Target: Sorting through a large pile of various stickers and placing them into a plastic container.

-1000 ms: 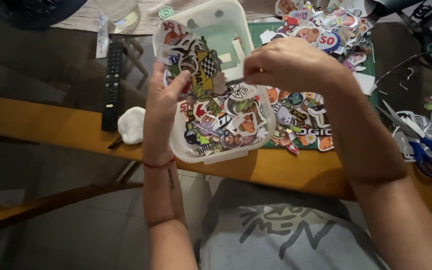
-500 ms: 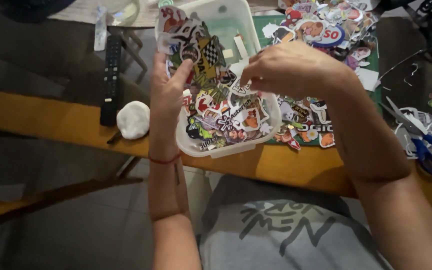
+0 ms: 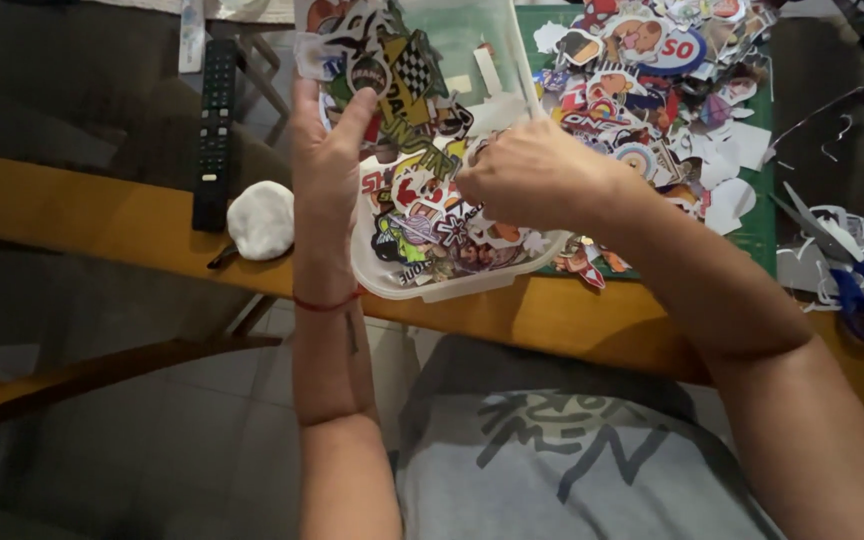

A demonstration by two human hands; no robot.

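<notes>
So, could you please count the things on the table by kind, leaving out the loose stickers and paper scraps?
Plastic tub of stickers: 1
Remote control: 1
White lump: 1
Blue scissors: 1
Green mat: 1
Total: 5
The left hand holds stickers; the right hand picks in the tub.

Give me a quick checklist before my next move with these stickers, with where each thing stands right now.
1. Left hand has a firm grip on the sticker stack: ok, fanned against the palm, thumb across it.
2. Right hand has one sticker pinched: cannot tell, the fingers curl over the tub and hide the tips.
3. White tub sits safely on the table: not ok, its near edge overhangs the wooden table edge.
4. Loose stickers on the green mat stay put: ok, none hang off the table.
5. Blue scissors are clear of the arms: ok, they lie off to the right.
</notes>
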